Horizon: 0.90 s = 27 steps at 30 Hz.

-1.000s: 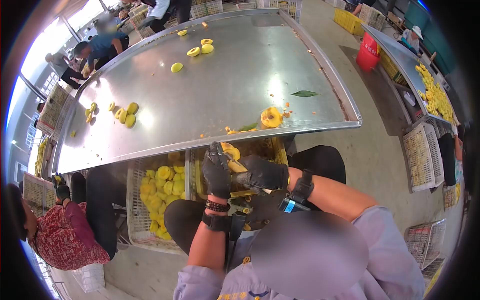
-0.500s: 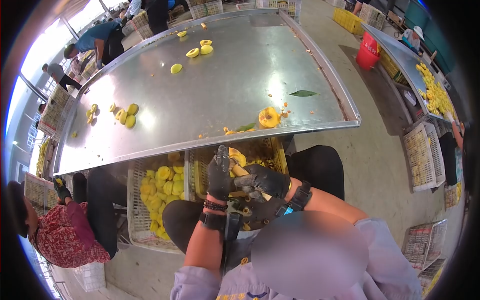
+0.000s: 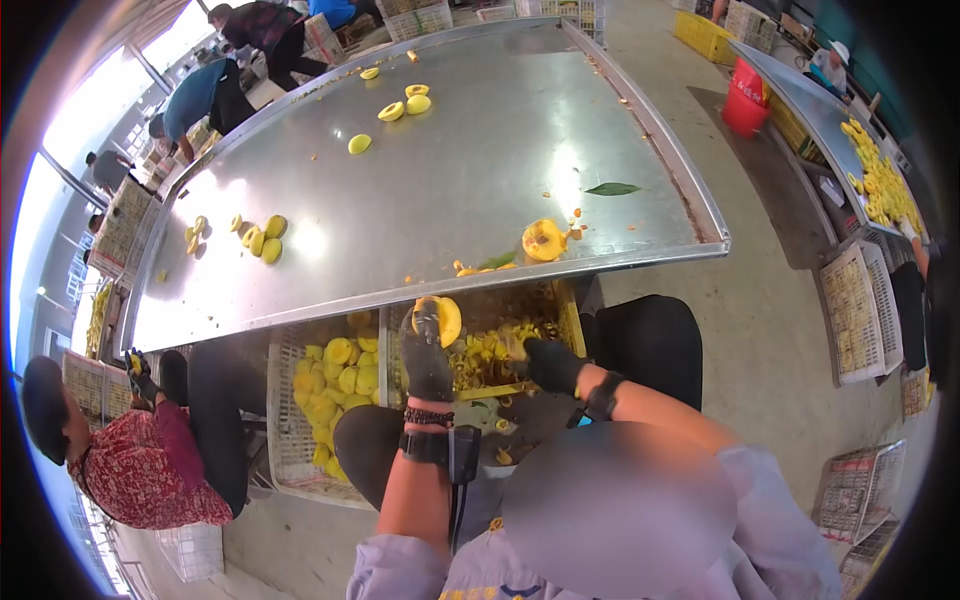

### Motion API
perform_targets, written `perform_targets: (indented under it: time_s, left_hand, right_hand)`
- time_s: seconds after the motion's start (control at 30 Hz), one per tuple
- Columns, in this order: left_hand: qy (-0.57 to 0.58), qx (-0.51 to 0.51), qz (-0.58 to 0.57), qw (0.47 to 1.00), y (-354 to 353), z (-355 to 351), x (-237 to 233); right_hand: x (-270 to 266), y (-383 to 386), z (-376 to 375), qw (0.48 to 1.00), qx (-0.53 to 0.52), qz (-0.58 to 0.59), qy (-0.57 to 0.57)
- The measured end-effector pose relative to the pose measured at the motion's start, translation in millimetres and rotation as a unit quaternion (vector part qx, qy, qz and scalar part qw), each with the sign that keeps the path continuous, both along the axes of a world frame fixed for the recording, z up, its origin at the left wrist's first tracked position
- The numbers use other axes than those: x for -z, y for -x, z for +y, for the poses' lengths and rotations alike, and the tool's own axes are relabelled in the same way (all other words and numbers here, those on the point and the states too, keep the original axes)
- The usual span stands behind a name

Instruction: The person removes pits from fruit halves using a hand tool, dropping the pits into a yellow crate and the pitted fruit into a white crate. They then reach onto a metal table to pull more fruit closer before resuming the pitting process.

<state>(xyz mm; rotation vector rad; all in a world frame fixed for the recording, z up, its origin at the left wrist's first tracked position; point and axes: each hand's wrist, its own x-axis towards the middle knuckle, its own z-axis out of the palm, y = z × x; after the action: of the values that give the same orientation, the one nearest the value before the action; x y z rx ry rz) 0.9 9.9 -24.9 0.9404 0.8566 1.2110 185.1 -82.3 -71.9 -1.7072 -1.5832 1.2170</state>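
Note:
My left hand, in a black glove, grips a yellow fruit piece just below the near edge of the metal table. To its right my right hand, also gloved, hovers over a yellow crate of fruit scraps. Its fingers are blurred, and something tan and smeared shows at their tips. Left of my hands, a white crate holds yellow fruit halves. A cut fruit lies near the table's front edge.
More fruit halves and a green leaf lie on the table. A person in a red patterned top sits at the left. Other people stand beyond the table. A red bucket and stacked crates are at the right.
My hands have moved apart. The right one has shifted right and away from the fruit, while the left one holds the fruit up. The view has shifted slightly.

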Motion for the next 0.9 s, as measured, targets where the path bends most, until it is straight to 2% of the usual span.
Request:
perform_targets:
  time_s: [0.03, 0.07, 0.17, 0.2, 0.23, 0.27, 0.3, 0.37, 0.4, 0.5, 0.53, 0.63, 0.73, 0.8, 0.9]
  left_hand:
    - [-0.113, 0.015, 0.111, 0.987, 6, -3, -2]
    - [-0.224, 0.029, 0.217, 0.950, 11, -4, -3]
    - [-0.156, 0.056, 0.205, 0.965, 6, -13, -30]
    - [-0.144, 0.070, 0.222, 0.962, 11, -15, -34]
    - [-0.138, 0.089, 0.240, 0.957, 17, -13, -37]
    - [-0.314, 0.067, 0.394, 0.861, 21, -11, -34]
    - [-0.300, 0.074, 0.387, 0.869, 18, -10, -41]
    - [-0.257, 0.086, 0.370, 0.889, 13, -19, -52]
    - [-0.396, 0.060, 0.432, 0.808, 14, -18, -47]
    - [-0.247, 0.103, 0.370, 0.890, 6, -24, -40]
    - [-0.246, 0.106, 0.364, 0.892, 3, -25, -40]
    - [-0.264, 0.109, 0.365, 0.886, 0, -26, -37]
    - [-0.303, 0.109, 0.384, 0.865, 1, -26, -33]
    - [-0.286, 0.113, 0.379, 0.872, 0, -28, -32]
    - [-0.315, 0.098, 0.409, 0.851, -1, -28, -22]
  right_hand:
    - [40, -6, -9, 0.984, -0.084, -0.153, -0.022]
    - [59, -9, -14, 0.938, -0.166, -0.302, -0.042]
    - [5, -12, -12, 0.960, -0.145, -0.241, 0.000]
    - [3, -17, -6, 0.936, -0.236, -0.260, -0.008]
    - [1, -14, -8, 0.944, -0.210, -0.255, -0.024]
    - [-5, -14, -8, 0.949, -0.181, -0.254, -0.045]
    - [-20, -14, -7, 0.952, -0.156, -0.255, -0.063]
    - [-47, -7, -5, 0.963, -0.035, -0.207, -0.167]
    - [-53, -3, -2, 0.959, 0.028, -0.182, -0.217]
    - [-55, 0, 9, 0.913, 0.036, -0.197, -0.355]
    - [-57, 2, 11, 0.892, 0.036, -0.202, -0.404]
    - [-65, -1, 13, 0.909, -0.031, -0.256, -0.327]
    - [-63, -3, 12, 0.888, -0.062, -0.331, -0.315]
    - [-64, -6, 14, 0.893, -0.066, -0.330, -0.299]
    - [-55, -8, 14, 0.903, -0.053, -0.313, -0.290]
